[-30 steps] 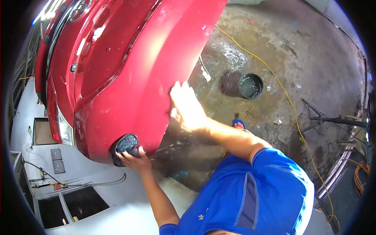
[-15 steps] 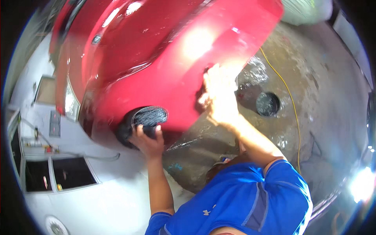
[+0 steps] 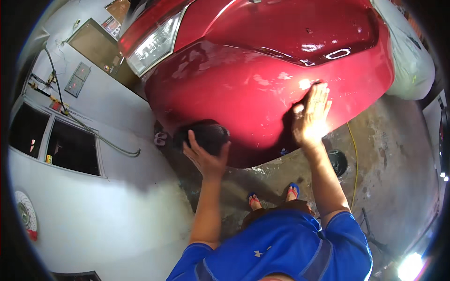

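Observation:
My left hand point(image 3: 206, 157) is curled round the near side of a black, rounded tub point(image 3: 208, 136), at the lower left edge of a red car bumper point(image 3: 248, 103). Its inside is too dark to make out now. My right hand point(image 3: 313, 117) lies flat on the wet, glossy bumper at the right, fingers stretched out and lit brightly. Whether anything thin lies under that palm is hidden. A dark shadow falls on the paint beside it.
Below the bumper, a black bucket point(image 3: 337, 162) stands on the wet floor beside a yellow cord point(image 3: 355, 164). A clear headlight point(image 3: 157, 42) sits at upper left. Whitish plastic sheeting point(image 3: 408, 61) hangs at the far right. A hose point(image 3: 103, 138) runs along the white wall.
The view has shifted, showing more wall at left and my sandalled feet below. The tub's glistening inside no longer shows. My right hand remains on the bumper, now flatter, with its fingers pointing up.

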`<state>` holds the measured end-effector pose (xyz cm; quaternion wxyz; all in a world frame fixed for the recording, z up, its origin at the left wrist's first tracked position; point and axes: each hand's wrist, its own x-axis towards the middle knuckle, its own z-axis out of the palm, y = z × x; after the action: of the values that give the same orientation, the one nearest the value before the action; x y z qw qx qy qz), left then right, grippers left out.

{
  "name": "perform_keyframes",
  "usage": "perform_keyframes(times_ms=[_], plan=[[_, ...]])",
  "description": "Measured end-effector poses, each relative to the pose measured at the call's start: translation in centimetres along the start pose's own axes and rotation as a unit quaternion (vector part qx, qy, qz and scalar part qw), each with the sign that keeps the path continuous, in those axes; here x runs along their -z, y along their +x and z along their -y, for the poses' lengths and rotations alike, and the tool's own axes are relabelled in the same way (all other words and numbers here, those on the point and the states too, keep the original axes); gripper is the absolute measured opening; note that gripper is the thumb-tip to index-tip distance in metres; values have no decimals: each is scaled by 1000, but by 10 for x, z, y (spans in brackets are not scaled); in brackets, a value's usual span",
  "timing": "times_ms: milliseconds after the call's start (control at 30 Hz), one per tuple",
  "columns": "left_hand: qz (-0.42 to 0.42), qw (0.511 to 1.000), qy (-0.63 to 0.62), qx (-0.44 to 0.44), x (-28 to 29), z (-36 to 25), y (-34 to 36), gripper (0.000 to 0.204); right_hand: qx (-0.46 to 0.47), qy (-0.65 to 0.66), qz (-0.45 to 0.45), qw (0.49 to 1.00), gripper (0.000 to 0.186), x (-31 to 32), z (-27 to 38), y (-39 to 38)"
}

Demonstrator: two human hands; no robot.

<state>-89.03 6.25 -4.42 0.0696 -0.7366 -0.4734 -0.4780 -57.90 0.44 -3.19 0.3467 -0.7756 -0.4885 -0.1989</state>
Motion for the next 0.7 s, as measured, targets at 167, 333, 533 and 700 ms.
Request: perform_keyframes(times_ms=[167, 333, 533, 700], plan=[[48, 997, 6, -54, -9, 0, 0, 109, 23, 25, -65, 997, 79, -9, 65, 18], [65, 989, 16, -129, 4, 28, 33, 95, -72, 91, -95, 989, 81, -3, 92, 69], [21, 986, -65, -153, 16, 8, 129, 82, 216, 55, 32, 974, 76, 8, 148, 54], [-32, 980, -124, -153, 15, 14, 157, 64, 168, 77, -25, 982, 69, 5, 193, 68]])
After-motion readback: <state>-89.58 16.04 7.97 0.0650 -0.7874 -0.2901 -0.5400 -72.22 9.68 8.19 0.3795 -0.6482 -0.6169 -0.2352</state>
